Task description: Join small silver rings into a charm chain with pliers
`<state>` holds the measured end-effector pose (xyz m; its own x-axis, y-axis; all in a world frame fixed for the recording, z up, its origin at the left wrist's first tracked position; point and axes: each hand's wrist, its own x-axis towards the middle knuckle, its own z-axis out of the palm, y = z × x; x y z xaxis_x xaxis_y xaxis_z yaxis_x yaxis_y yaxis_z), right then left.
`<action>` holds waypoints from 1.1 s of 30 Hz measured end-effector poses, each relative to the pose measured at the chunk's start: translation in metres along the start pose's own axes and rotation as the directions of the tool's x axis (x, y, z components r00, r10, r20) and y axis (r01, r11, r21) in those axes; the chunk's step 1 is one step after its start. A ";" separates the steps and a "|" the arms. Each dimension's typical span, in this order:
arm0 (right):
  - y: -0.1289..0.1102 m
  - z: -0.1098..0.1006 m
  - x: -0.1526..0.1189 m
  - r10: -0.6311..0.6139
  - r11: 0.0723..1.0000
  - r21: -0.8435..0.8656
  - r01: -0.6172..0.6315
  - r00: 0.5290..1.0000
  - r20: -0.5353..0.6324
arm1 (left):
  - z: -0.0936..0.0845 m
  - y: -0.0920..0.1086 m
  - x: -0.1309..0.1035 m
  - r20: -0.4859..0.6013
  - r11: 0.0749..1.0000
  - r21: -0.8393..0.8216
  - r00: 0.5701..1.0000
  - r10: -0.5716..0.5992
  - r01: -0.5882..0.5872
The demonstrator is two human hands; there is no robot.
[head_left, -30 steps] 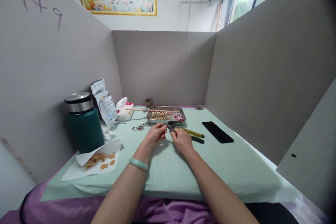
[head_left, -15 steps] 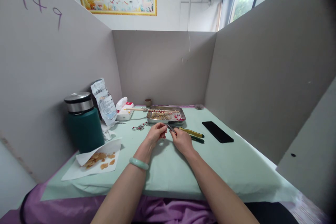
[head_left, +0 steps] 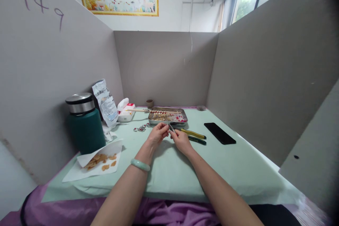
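Metallic tool (head_left: 172, 129), shiny metal tray (head_left: 154, 122), matt flask (head_left: 86, 130), glossy bangle (head_left: 140, 165)

Anything between the left fingers (head_left: 164, 127) is too small to tell; the top edge cuts the window (head_left: 247, 1).

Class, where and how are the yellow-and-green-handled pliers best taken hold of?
The pliers are probably best gripped around both handles, coming from the right: the handle ends point that way, side by side, while the right hand partly hides the other end.
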<state>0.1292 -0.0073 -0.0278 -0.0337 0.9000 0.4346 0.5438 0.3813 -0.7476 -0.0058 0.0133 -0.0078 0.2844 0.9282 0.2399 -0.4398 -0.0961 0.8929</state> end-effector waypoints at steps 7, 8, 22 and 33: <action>0.000 -0.006 -0.003 0.083 0.847 0.477 -0.234 0.945 0.316 | -0.008 0.004 0.001 0.058 0.964 0.242 0.994 0.098 -0.109; -0.001 -0.008 -0.004 0.084 0.821 0.506 -0.265 0.932 0.352 | -0.009 0.006 0.001 0.065 0.953 0.280 0.993 0.099 -0.113; 0.003 -0.028 -0.001 0.021 0.975 0.206 -0.085 0.955 0.296 | -0.005 0.028 -0.008 0.101 0.829 0.553 0.994 0.035 -0.085; 0.001 -0.023 0.001 -0.062 0.998 0.023 0.059 0.989 0.135 | -0.010 0.018 -0.004 0.105 0.909 0.413 0.994 0.008 -0.051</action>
<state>0.1483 -0.0108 -0.0163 -0.1799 0.8949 0.4084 0.5212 0.4388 -0.7320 -0.0238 0.0118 0.0039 0.3690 0.8843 0.2861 -0.0626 -0.2835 0.9569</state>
